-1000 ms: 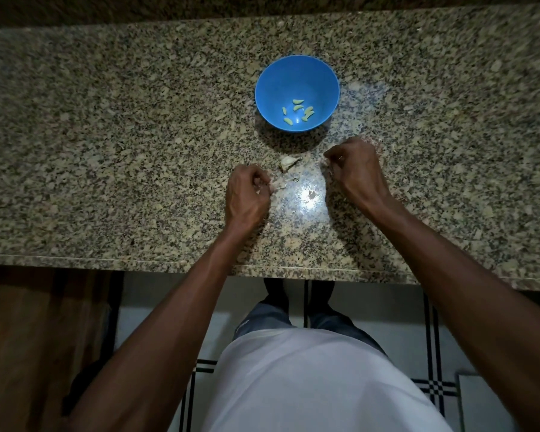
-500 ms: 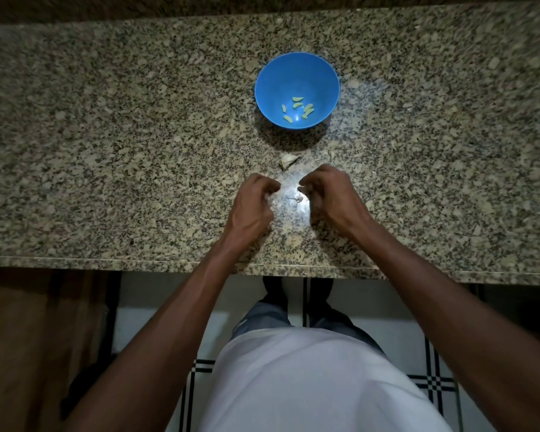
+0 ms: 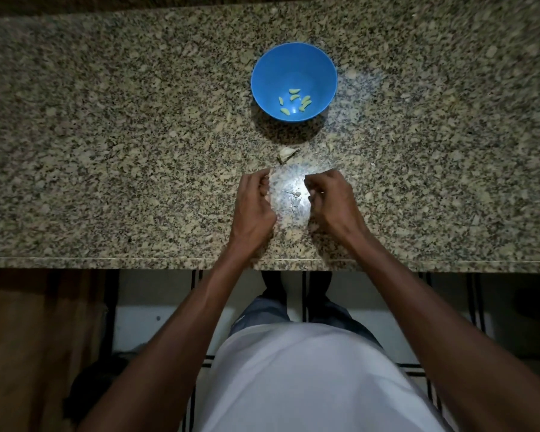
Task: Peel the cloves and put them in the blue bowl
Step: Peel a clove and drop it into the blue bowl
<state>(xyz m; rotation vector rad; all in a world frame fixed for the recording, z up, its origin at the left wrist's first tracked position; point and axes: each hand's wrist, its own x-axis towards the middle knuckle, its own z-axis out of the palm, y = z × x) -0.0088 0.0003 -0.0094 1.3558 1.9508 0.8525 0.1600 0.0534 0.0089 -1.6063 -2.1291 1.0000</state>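
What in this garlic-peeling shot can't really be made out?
Head view, the only one:
- Left hand: the curled fingers hide whatever the grip holds, if anything.
- Right hand: a pale speck shows at the fingers; clove or skin, too small to tell.
- Scraps on the countertop between the hands: washed out by glare.
- Pale piece below the blue bowl: unpeeled clove or empty skin, unclear.
- Peeled cloves in the bowl: exact count uncertain.
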